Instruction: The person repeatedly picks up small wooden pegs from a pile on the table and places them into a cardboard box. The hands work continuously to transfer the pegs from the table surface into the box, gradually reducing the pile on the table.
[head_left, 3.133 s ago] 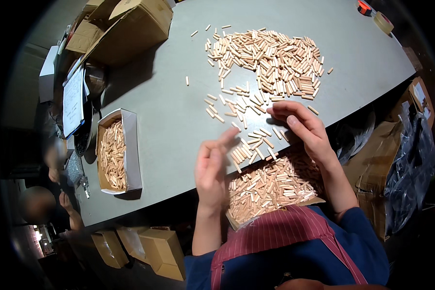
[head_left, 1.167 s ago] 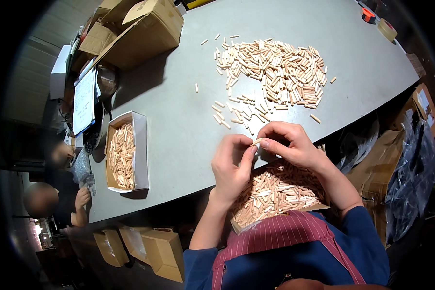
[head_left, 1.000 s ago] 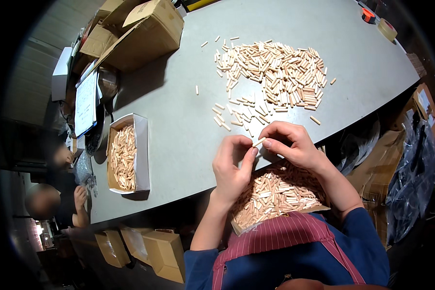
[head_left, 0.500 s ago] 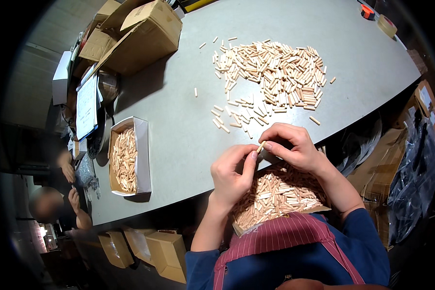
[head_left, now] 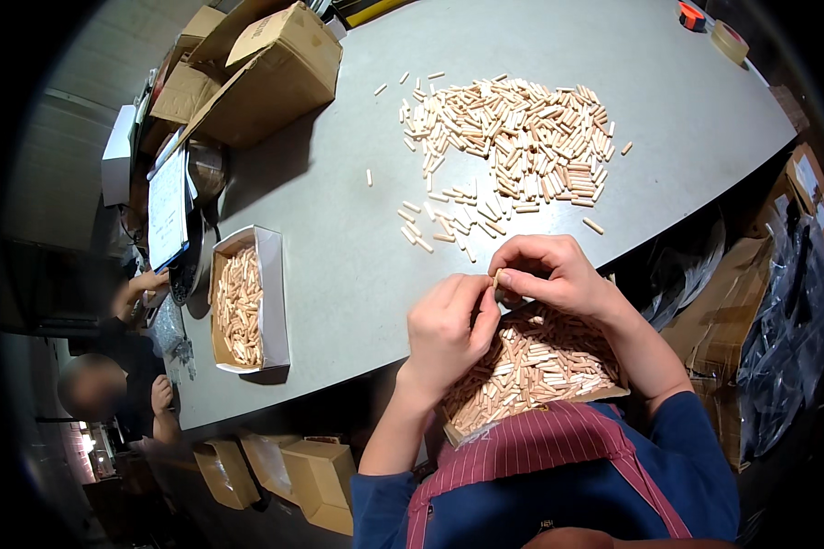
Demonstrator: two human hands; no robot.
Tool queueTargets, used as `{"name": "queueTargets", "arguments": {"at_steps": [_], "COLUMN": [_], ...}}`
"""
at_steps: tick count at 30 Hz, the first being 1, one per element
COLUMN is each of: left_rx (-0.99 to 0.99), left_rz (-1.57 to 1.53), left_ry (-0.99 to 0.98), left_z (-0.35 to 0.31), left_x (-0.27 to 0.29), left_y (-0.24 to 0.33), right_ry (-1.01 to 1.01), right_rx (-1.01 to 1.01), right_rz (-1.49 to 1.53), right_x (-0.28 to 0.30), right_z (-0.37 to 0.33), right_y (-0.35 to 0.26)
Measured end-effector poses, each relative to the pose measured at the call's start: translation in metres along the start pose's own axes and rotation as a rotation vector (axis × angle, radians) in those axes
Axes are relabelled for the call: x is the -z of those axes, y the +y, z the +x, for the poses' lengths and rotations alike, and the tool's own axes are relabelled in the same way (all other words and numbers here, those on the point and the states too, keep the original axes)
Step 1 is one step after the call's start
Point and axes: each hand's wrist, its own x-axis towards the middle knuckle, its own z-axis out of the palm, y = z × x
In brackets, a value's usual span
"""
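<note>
Both of my hands meet over the table's near edge, pinching a short wooden dowel [head_left: 496,282] between them. My left hand [head_left: 447,320] has its thumb and index finger closed at the dowel's lower end. The thumb and fingertips of my right hand [head_left: 554,274] close on its upper end. Most of the dowel is hidden by the fingers. Just below my hands, an open cardboard box [head_left: 604,394] full of similar dowels sits against my apron. Beyond them a wide heap of loose dowels [head_left: 540,137] is spread on the grey table [head_left: 339,265].
A white-sided box [head_left: 273,302] filled with dowels stands on the left. Behind it are a clipboard with papers [head_left: 167,212] and a large carton [head_left: 275,82]. Tape rolls [head_left: 729,43] lie far right. A co-worker's hand [head_left: 161,393] shows at the left edge.
My left hand has turned slightly and moved a little right, so less of the dowel shows. The co-worker's hands have moved apart. The view has shifted slightly.
</note>
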Motion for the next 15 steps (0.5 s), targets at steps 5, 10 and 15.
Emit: {"name": "queueTargets", "arguments": {"at_steps": [5,10,15], "left_rx": [-0.116,-0.194,-0.171], "left_rz": [0.096,0.234,0.303], "left_ry": [0.076,0.063,0.056], "left_z": [-0.005,-0.009,-0.009], "left_x": [-0.016,-0.036,-0.04], "left_y": [-0.006,-0.014,-0.013], "right_ry": [-0.001,0.117,0.191], "right_rx": [0.007,-0.025,0.019], "right_rz": [-0.001,-0.108,-0.149], "right_x": [0.0,-0.002,-0.005], "right_z": [0.0,-0.003,-0.004], "right_y": [-0.001,-0.001,0.004]}}
